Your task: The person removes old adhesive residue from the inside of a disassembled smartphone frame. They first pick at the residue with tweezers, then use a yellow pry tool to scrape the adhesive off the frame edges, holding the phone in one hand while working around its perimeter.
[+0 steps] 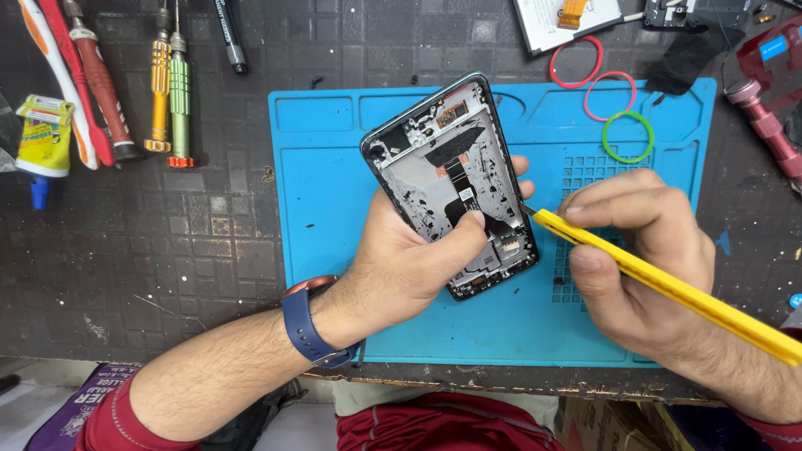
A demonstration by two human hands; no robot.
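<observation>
From my seat I see screwdrivers (170,92) lying at the far left of the dark bench, well apart from the blue mat (334,250). My left hand (409,267) grips the opened phone (451,179) above the mat, thumb pressed on its inside. My right hand (639,250) pinches a yellow tool (668,288), its tip touching the phone's right edge.

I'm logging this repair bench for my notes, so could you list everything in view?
opened phone: 1, black frame, grey inside, over the mat, in the left hand
yellow tool: 1, tip at the phone's edge, in the right hand
mat: 1, blue, bench centre
screwdrivers: several, red, yellow, green, top left
glue tube: 1, yellow, far left
rubber bands: 3, red, pink, green, mat's top right
left hand: watch with blue strap
right hand: fingers pinch the tool
</observation>
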